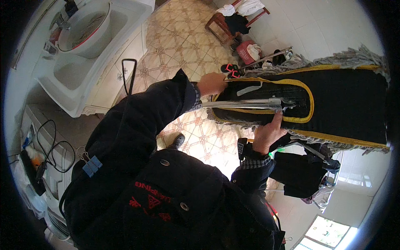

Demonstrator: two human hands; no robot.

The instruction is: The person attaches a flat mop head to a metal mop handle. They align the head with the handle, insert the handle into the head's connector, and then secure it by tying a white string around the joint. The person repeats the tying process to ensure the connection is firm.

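A large flat mop head [346, 104] is raised in front of me, its black backing turned towards me. Yellow binding and grey yarn fringe run round it. A metal mop pole [246, 103] lies across the backing and ends at a bracket in the yellow-trimmed pocket [298, 89]. My left hand [212, 84] is closed on the mop head's left end, near the pocket's edge; its fingertips are partly hidden. My right hand [268, 135] grips the lower edge, thumb up by the bracket, with the other fingers mostly hidden behind.
At the left are a white sink [66, 77] with a bucket [89, 31] in it, and a black cable [54, 146]. A wooden chair [218, 25] with clothes, a red bucket [248, 50] and slippers [231, 70] stand beyond. Dark clothes [298, 175] hang on a rack at right.
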